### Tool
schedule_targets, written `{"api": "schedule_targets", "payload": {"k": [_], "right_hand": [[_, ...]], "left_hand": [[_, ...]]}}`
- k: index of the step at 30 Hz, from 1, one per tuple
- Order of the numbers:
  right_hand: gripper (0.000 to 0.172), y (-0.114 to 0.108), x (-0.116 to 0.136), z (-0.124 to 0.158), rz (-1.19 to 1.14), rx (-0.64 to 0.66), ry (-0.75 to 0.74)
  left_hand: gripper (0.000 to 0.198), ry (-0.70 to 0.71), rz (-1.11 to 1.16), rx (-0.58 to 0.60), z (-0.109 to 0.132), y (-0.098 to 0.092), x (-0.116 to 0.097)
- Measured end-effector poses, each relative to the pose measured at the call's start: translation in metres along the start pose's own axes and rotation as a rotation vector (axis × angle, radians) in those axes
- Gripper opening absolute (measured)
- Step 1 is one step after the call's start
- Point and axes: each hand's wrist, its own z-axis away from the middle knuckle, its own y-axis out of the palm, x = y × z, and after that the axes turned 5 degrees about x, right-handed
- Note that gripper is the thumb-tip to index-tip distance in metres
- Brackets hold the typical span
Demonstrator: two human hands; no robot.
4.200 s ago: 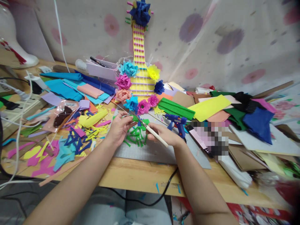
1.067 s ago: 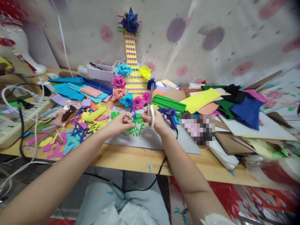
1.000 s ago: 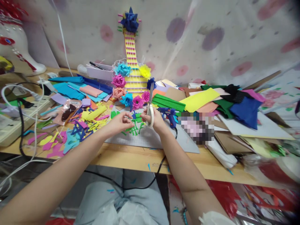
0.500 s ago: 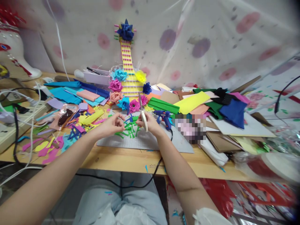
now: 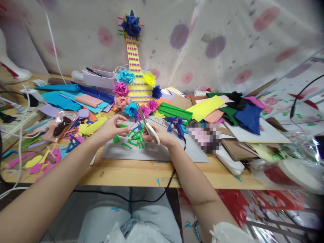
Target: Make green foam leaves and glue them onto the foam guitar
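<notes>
My right hand [image 5: 159, 135] is wrapped around white-handled scissors [image 5: 152, 133], whose metal blades point up and to the left. Opposite it, my left hand [image 5: 115, 127] has its fingers apart above some green pieces. Green crepe paper cuttings [image 5: 136, 139] are scattered between the two hands on a grey board [image 5: 152, 156]. A blue hot glue gun [image 5: 177, 125] lies to the right of my right hand. Behind the hands a yellow paper guitar [image 5: 138, 88] stands upright, trimmed with paper flowers such as a pink flower [image 5: 120, 88].
Colourful paper scraps [image 5: 45, 160] cover the left of the table, beside a power strip [image 5: 15, 135]. Folded paper sheets, among them a green crepe strip [image 5: 174, 112], pile up on the right. A black cord [image 5: 152, 201] hangs over the table edge.
My left hand has loosened from a pinch to spread fingers and shifted left. The scissors have tilted left. More green pieces show on the board, and the view has shifted slightly.
</notes>
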Motion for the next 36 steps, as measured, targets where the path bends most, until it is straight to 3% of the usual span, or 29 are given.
{"api": "schedule_targets", "payload": {"k": [7, 13, 16, 22, 32, 36], "right_hand": [[0.039, 0.007, -0.002, -0.004, -0.030, -0.043, -0.022], [0.042, 0.012, -0.023, -0.022, 0.015, -0.495, -0.093], [0.038, 0.012, -0.028, -0.024, 0.093, -0.590, -0.118], [0.033, 0.012, -0.025, -0.018, 0.176, -0.623, -0.092], [0.034, 0.012, -0.033, -0.021, 0.180, -0.595, -0.065], [0.031, 0.007, -0.031, -0.019, 0.222, -0.607, -0.045]], "left_hand": [[0.049, 0.078, 0.150, -0.101, -0.006, 0.012, -0.002], [0.051, 0.020, 0.329, -0.184, -0.016, 0.036, 0.003], [0.047, -0.016, 0.431, -0.195, -0.022, 0.050, 0.007], [0.044, 0.019, 0.414, -0.230, -0.035, 0.060, 0.009], [0.045, 0.074, 0.355, -0.203, -0.036, 0.054, 0.017], [0.047, 0.029, 0.362, -0.186, -0.032, 0.047, 0.018]]}}
